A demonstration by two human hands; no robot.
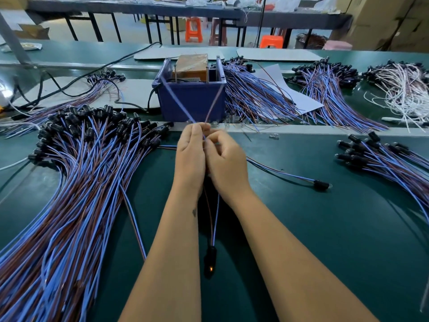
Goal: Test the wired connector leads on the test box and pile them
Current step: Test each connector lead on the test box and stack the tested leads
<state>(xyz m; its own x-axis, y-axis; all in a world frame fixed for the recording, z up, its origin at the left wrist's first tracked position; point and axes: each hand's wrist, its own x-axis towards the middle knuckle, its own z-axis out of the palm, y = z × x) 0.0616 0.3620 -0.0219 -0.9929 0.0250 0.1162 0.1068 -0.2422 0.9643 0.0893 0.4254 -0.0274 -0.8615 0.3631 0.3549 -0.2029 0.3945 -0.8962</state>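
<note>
Just in front of the blue box [189, 98], my left hand [189, 159] and right hand [226, 163] pinch a thin, bendy wire [215, 219], best held near its ends.

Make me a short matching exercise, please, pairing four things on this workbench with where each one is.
Things:
1. blue box
2. single lead
3. white wires
4. black connector

Places:
A. dangling below the hands, between the forearms
B. far right of the bench
C. straight ahead, beyond the hands
D. lying alone on the mat, right of the hands

Pairs: 1-C, 2-D, 3-B, 4-A
</note>
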